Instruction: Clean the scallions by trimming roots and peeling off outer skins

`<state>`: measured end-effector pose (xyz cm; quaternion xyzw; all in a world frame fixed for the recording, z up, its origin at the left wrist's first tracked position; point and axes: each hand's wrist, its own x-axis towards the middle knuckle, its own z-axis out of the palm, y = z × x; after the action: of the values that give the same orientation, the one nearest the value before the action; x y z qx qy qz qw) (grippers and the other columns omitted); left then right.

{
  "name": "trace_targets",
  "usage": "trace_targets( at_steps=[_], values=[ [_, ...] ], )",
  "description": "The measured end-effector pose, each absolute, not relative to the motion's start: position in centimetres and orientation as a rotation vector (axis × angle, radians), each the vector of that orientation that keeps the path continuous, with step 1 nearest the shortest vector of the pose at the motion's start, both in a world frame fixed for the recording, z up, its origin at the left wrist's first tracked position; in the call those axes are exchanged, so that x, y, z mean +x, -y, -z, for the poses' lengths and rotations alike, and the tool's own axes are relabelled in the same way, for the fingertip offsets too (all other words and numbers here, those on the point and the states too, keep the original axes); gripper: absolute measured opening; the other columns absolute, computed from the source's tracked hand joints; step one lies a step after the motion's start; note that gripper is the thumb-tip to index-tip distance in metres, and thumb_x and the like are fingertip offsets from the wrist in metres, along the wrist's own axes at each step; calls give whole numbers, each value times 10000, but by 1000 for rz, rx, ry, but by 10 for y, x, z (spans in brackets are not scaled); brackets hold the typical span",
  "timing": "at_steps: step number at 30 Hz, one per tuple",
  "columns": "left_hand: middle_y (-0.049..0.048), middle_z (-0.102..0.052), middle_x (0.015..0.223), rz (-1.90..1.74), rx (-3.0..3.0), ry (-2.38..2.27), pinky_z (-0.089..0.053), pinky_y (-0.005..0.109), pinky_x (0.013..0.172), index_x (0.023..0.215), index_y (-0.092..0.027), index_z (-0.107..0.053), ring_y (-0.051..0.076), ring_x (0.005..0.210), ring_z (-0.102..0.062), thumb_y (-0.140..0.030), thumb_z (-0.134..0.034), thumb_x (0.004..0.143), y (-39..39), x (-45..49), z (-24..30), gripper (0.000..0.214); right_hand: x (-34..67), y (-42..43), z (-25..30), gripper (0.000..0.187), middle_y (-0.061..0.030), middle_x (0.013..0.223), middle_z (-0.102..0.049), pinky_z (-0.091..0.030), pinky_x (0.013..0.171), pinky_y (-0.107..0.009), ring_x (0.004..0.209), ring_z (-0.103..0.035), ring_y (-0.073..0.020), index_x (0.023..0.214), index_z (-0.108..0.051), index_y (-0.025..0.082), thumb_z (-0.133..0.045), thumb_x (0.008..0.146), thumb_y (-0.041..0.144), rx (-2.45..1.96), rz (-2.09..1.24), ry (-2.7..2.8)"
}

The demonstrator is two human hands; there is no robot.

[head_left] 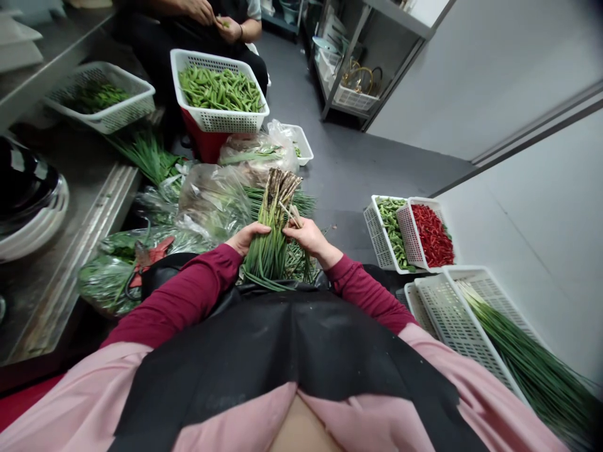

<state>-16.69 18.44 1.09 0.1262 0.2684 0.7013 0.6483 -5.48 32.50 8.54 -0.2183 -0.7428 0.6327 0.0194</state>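
A thick bunch of green chives (272, 233) with pale root ends stands in my lap, roots pointing away from me. My left hand (245, 238) is wrapped round the bunch from the left side. My right hand (307, 236) pinches a few stalks at the right of the bunch, near the root ends. More loose chives lie under the bunch, over my black apron.
Plastic bags of greens (213, 199) lie on the floor ahead. A white basket of green pods (219, 92) sits on a red stool; another person's hands work behind it. Baskets of green chillies (393, 232), red chillies (431, 235) and cleaned chives (518, 351) stand at my right. A steel counter (51, 251) is on the left.
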Motion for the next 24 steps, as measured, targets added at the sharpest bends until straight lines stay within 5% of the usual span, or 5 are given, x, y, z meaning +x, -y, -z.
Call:
trace_targets(
  at_steps=[9,15,20,24],
  values=[
    [194,-716,987,-1518,295,-559,-501,459,917,1148,-17,-641,339,971,-666,-260,-568,676,-183,-171,-11,535,-34,-339,-83,315,97,481,-388,-126,346,-187,351,-213,-14,845,-617,146,-725,642,361,-796,-2326,1918],
    [179,-724,960,-1545,291,-590,-517,465,891,1153,-29,-638,337,942,-677,-207,-580,657,-181,-166,-14,531,-38,-333,-71,345,87,509,-456,-170,347,-185,357,-256,-16,885,-637,143,-737,614,332,-817,-2214,1842],
    [189,-722,956,-1563,270,-608,-525,469,875,1157,-22,-630,337,922,-682,-206,-573,661,-180,-167,-17,532,-36,-332,-77,342,9,670,-623,-389,511,-187,572,-548,-81,890,-648,128,-744,600,280,-713,-2198,1917],
    [188,-725,935,-1567,282,-640,-543,456,838,1145,-27,-635,324,872,-694,-205,-586,660,-181,-169,-17,518,-34,-333,-82,302,61,558,-512,-298,418,-170,443,-399,-36,883,-648,124,-726,615,238,-751,-2218,1846]
  ],
)
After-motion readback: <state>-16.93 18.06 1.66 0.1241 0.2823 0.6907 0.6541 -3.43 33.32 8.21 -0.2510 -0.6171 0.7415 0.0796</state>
